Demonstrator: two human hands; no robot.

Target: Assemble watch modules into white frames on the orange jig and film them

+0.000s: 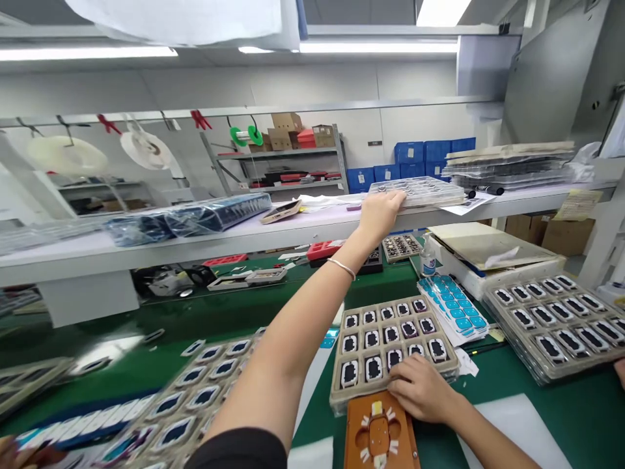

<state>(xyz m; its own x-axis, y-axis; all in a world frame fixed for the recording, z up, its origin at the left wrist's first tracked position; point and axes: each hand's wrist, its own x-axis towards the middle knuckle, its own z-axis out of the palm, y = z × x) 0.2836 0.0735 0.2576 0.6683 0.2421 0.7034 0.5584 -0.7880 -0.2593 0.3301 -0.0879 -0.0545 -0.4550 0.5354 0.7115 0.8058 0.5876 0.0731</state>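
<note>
My left hand (382, 213) is stretched up to the raised shelf, its fingers closed on the near left edge of a clear plastic tray (424, 191). Lower down, my right hand (424, 385) rests with curled fingers at the front edge of a beige compartment tray (340, 378) holding several white-framed dark parts (374, 368). What those fingertips hold, if anything, is hidden. Just below and left of that hand lies an orange fixture (378, 433) with a recessed middle and small white tabs; it holds no dark part.
Beige trays of similar parts lie left (202, 396) and right (556, 312). Blue sheets (452, 306) and a small bottle (428, 257) stand behind. The shelf edge (273, 236) crosses the bench. Other people's hands show at lower left (19, 451) and the right edge (620, 371).
</note>
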